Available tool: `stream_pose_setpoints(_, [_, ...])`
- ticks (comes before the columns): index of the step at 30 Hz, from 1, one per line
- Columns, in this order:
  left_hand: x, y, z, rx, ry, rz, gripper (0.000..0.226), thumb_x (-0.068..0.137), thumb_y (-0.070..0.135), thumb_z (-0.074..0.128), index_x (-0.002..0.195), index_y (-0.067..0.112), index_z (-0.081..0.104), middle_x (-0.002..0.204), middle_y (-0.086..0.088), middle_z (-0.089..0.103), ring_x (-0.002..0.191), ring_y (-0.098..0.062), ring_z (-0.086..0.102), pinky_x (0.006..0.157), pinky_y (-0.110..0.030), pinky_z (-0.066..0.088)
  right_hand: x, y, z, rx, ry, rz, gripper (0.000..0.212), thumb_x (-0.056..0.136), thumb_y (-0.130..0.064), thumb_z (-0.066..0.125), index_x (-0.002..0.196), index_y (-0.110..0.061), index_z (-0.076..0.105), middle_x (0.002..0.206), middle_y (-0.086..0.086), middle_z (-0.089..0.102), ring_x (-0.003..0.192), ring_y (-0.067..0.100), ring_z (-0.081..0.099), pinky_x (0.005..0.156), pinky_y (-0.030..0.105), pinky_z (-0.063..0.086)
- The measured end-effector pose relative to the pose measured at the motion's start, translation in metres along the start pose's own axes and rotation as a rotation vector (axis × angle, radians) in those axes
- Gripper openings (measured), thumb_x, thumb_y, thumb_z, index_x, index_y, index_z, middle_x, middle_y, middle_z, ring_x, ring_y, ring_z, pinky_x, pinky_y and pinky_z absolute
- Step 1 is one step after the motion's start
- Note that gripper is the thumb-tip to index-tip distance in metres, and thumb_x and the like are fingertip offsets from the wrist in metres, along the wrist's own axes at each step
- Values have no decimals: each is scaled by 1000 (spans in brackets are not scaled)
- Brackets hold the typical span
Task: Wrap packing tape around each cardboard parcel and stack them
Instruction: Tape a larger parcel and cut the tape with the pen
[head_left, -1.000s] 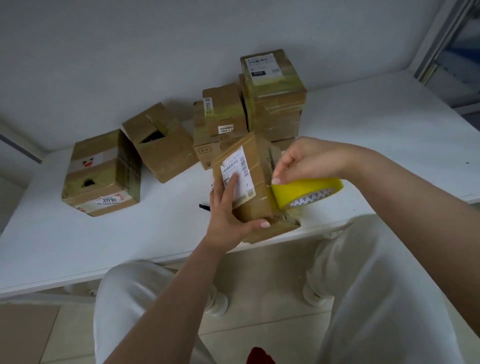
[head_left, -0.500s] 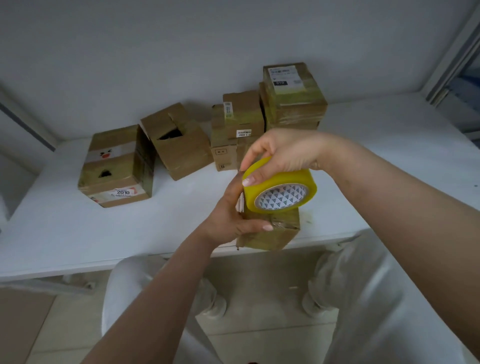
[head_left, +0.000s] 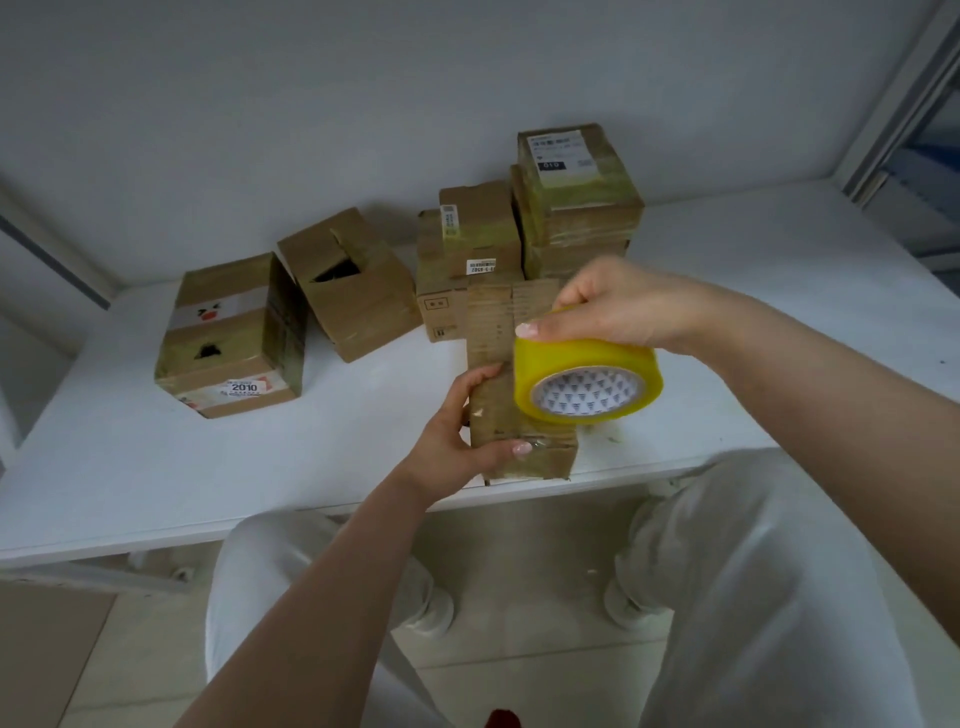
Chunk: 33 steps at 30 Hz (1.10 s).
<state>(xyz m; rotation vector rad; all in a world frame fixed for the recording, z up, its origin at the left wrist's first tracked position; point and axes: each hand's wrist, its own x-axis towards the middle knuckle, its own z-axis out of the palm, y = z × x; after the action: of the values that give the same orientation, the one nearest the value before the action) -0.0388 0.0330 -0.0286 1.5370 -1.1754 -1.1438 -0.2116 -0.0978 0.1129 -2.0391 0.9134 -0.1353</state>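
Above the table edge, left hand (head_left: 457, 436) grips the parcel (head_left: 493, 332) upright; right hand (head_left: 618, 306) pinches the tape roll (head_left: 587, 382) against it.

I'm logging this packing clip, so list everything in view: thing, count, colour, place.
Held parcel: 1, brown cardboard, upright over the table's near edge.
Tape roll: 1, yellow, against the held parcel's right side.
Parcels on table: 6 visible, brown; one marked 2010 at left, one with a gaping flap beside it, two stacked in the middle, two stacked at the back right.
Table: 1, white, along the wall.
Wall: white, behind.
Left hand: grips the held parcel.
Right hand: holds the tape roll.
Trousers: white.
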Motion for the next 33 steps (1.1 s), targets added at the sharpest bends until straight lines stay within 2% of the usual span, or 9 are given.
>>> stream_pose_setpoints(5, [2,2,3,22,-46,28,78,74,18,83,135,41,41,133,16,47,118,-15,54,85,-30,57,-25,59,-22,-161,14,229,48,75,-58,71,68,-10,69,66,3,68,59,15,64,59,25,47])
stream_pose_setpoints(11, [4,3,3,57,-50,11,80,71,23,83,138,36,39,133,17,46,120,-11,52,91,-22,52,-16,105,8,-94,28,287,51,78,-55,71,83,-4,74,85,14,71,72,18,64,66,27,48])
stream_pose_setpoints(16, [6,7,3,151,-79,32,86,67,30,83,139,35,36,131,25,41,124,-13,48,92,-26,53,-8,118,25,32,26,270,53,80,-52,71,89,1,72,80,11,66,70,18,61,64,26,47])
stream_pose_setpoints(18, [6,11,2,282,-69,46,92,63,42,84,139,39,33,146,18,29,139,-16,30,106,-40,45,-6,119,31,70,35,257,55,80,-51,71,92,3,71,82,14,66,68,17,61,62,25,47])
stream_pose_setpoints(20, [6,22,7,490,-9,45,105,53,67,80,141,50,25,159,15,0,150,-15,1,119,-51,24,-5,120,35,93,43,241,55,80,-50,71,92,3,71,87,18,69,69,17,62,61,25,47])
stream_pose_setpoints(24, [16,53,41,983,-13,138,119,50,81,71,147,53,9,157,6,-31,144,-24,-31,111,-67,-1,-5,121,37,125,53,214,50,79,-48,73,83,1,71,72,10,64,65,17,61,60,25,46])
stream_pose_setpoints(28, [32,54,65,1270,-41,-28,113,63,75,68,146,55,-5,152,-4,-41,141,-32,-35,108,-71,14,-7,124,36,154,51,202,59,78,-51,72,87,8,69,72,11,58,66,17,56,62,27,44])
stream_pose_setpoints(30, [34,51,63,1232,-6,-15,107,64,67,72,144,56,2,154,-3,-37,144,-30,-28,107,-63,24,-10,124,32,166,60,198,61,77,-54,71,86,6,70,72,9,57,67,16,56,64,27,44])
stream_pose_setpoints(33, [30,44,46,980,42,79,100,57,62,76,140,58,21,158,5,-27,147,-23,-19,109,-59,22,-17,113,18,267,115,166,55,67,-62,70,81,-9,74,73,1,68,70,15,65,68,27,50])
